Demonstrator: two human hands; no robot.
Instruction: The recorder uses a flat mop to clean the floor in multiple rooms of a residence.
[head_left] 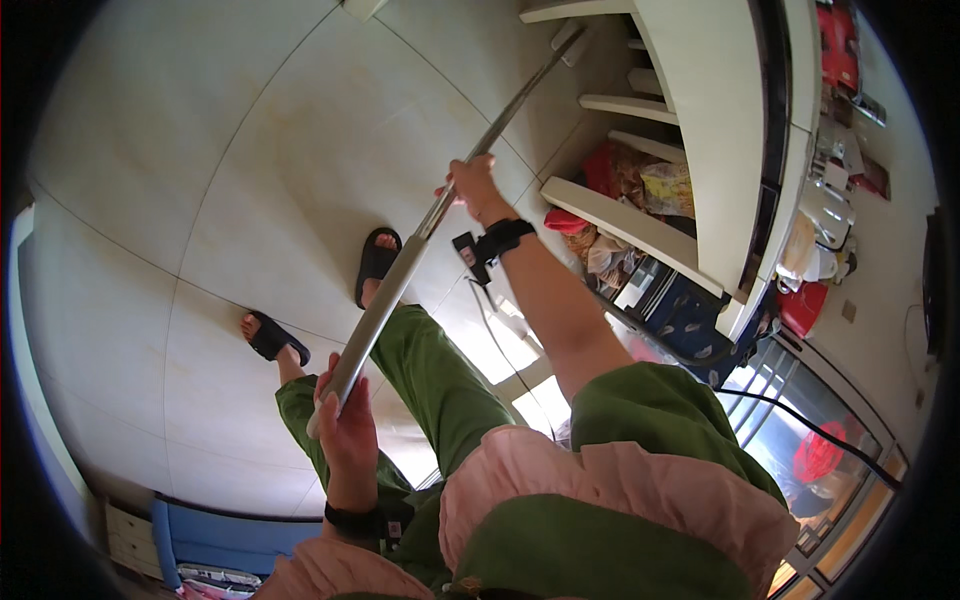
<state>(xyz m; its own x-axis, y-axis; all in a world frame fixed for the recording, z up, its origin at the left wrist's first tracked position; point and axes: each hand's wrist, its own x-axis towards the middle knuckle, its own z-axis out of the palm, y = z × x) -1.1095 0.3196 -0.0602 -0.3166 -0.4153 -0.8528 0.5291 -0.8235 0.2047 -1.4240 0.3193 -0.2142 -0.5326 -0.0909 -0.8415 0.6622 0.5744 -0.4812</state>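
Note:
A long mop (pixel 405 255) slants across the view, its thick grey grip end near my body and its thin metal pole reaching up and to the right. My left hand (pixel 347 415) is wrapped round the lower end of the grip. Further up, my right hand (pixel 475 190) is closed round the metal pole. At the far end the small pale mop head (pixel 570 42) is on the floor beside the white cabinet's legs, only partly visible. Each wrist wears a black strap, the right one with a small device and a cable.
The white cabinet (pixel 710 150) stands along the right, with bags (pixel 640 185) on its low shelf. Pots and a kettle (pixel 825 215) sit further right. My feet in black sandals (pixel 375 262) stand on pale floor tiles (pixel 230 230). A blue bench-like piece (pixel 215 535) is at lower left.

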